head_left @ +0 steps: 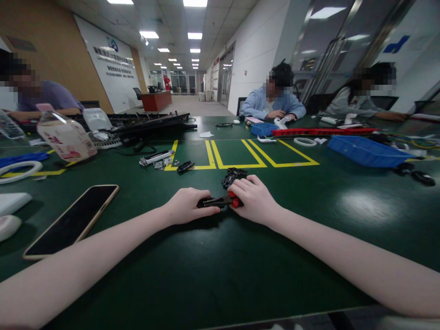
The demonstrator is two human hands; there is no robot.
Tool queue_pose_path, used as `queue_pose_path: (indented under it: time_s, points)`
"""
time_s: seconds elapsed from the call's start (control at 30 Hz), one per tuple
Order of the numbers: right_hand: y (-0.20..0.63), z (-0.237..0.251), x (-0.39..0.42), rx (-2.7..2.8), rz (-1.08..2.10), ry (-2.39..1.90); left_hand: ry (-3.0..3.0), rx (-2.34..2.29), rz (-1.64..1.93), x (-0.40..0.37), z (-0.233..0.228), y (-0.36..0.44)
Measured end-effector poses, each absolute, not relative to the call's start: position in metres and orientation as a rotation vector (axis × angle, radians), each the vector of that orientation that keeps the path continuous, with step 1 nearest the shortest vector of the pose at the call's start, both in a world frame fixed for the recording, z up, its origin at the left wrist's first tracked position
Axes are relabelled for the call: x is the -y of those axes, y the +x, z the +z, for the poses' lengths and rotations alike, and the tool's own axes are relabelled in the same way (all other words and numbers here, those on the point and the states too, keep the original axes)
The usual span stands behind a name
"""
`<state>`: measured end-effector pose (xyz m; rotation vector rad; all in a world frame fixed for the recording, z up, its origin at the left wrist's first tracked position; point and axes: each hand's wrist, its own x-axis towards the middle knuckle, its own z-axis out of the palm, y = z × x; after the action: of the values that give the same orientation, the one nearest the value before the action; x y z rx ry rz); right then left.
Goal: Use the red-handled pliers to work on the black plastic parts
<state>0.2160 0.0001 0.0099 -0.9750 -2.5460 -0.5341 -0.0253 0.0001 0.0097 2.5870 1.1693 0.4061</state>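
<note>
My right hand (252, 199) is closed around the red handles of a pair of pliers (222, 201), whose dark jaws point left. In my left hand (187, 206) a small black part (203, 202) is pinched between thumb and fingers, and the plier jaws reach over it. Whether the jaws bite on the part, I cannot tell. Just beyond my right hand lies a clump of black parts (233, 176). Farther off to the left, another black piece (185, 167) rests by the yellow tape, beside a white and silver part (156, 158) with small metal bits.
A phone (72, 222) lies left of my forearm, with a large bottle (65, 135) behind it. Yellow tape outlines (237, 165) mark the green table (213, 275). Blue trays (371, 150) and a red strip (323, 131) are at the right. Several people sit around the table.
</note>
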Motion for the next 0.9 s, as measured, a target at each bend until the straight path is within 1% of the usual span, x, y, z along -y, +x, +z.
queue_pose_path:
  time_s: [0.23,0.57,0.9]
  points:
    - [0.2157,0.012,0.0018,2.544,-0.534,-0.983,2.584,-1.148,0.405,-0.0003,0.0101,-0.0258]
    - [0.2163,0.0095,-0.0031,2.546,-0.388,-1.036,2.522,-1.165,0.547,-0.001,0.0085,-0.0264]
    - [0.2144,0.0128,-0.0033,2.581,-0.304,-1.082,2.507,-1.152,0.534,-0.0023,0.0076,-0.027]
